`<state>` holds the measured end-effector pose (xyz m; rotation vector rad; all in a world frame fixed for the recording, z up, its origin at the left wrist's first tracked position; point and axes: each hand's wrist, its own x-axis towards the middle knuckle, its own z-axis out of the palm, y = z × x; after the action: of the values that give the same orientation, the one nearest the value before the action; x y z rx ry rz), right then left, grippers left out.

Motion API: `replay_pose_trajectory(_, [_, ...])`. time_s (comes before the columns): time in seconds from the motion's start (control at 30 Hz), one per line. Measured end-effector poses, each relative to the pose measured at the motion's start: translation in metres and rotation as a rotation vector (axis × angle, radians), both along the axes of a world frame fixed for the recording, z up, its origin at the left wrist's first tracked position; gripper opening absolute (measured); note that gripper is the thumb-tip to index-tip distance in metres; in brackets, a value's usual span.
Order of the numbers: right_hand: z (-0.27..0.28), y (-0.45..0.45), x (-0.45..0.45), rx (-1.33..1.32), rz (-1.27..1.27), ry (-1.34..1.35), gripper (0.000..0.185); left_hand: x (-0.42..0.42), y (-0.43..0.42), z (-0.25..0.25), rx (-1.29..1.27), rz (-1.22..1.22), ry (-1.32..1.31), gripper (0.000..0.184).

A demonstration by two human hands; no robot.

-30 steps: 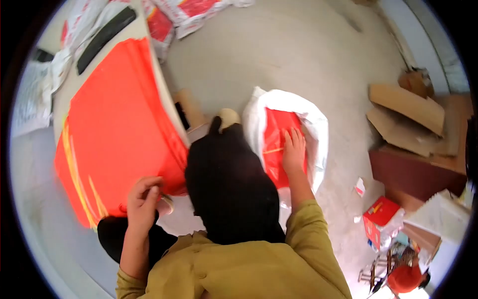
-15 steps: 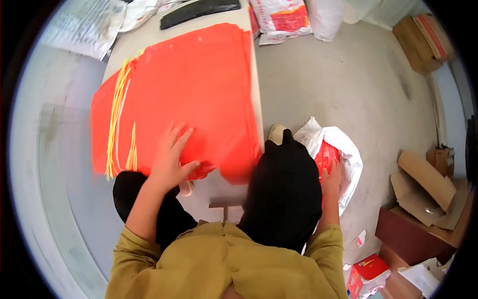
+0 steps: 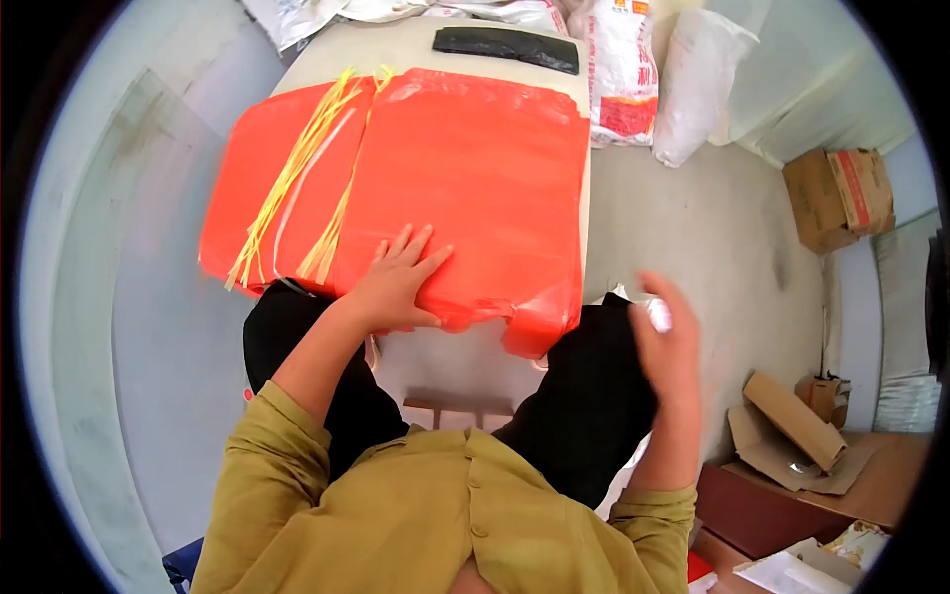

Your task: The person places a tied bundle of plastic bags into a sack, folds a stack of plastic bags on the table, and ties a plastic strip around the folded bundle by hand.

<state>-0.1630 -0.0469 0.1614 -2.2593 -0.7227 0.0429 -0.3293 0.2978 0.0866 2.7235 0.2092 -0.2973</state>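
A stack of red plastic sheets or bags (image 3: 475, 168) covers the near part of the table. My left hand (image 3: 396, 282) lies flat on its near edge, fingers spread. Yellow strips (image 3: 297, 183) and a thin white strip (image 3: 309, 188) lie across the stack's left side. To the right of my right knee, my right hand (image 3: 668, 342) is in the air, slightly blurred. A gap shows between its thumb and fingers, and nothing is visible in it. The white sack beside that knee is mostly hidden behind my hand and leg.
A folded black plastic piece (image 3: 507, 49) lies at the far end of the table (image 3: 396, 45). Printed sacks (image 3: 625, 79) and a white bag (image 3: 698, 84) stand beyond it. Cardboard boxes are at the right, one closed (image 3: 826, 203), another with open flaps (image 3: 792, 426).
My right hand has come up out of the white sack holding red plastic, and is now beside my knee. My left hand stays on the stack. The view has shifted.
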Motion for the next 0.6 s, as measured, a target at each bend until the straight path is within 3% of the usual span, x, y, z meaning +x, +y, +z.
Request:
replay_pose_trajectory(0.03, [0.025,0.036,-0.014,-0.165,0.239,-0.060,0.038,-0.005,0.004,0.000,0.034,-0.005,-0.003,0.108])
replay_pose_trajectory(0.13, [-0.008,0.104,-0.037,-0.360,0.708,-0.258,0.041,-0.016,0.016,-0.004,0.107,-0.015,-0.033,0.100])
replay_pose_trajectory(0.23, [-0.078,0.149,-0.046,-0.440,0.754,-0.366,0.046,-0.028,0.028,-0.022,0.096,0.008,-0.112,0.087])
replay_pose_trajectory(0.33, [-0.084,0.168,-0.047,-0.417,0.672,-0.310,0.052,-0.031,0.031,-0.025,0.049,0.042,-0.201,0.073])
replay_pose_trajectory(0.6, [-0.077,0.175,-0.049,-0.533,0.659,-0.318,0.064,-0.031,0.038,-0.029,0.113,0.013,-0.287,0.064])
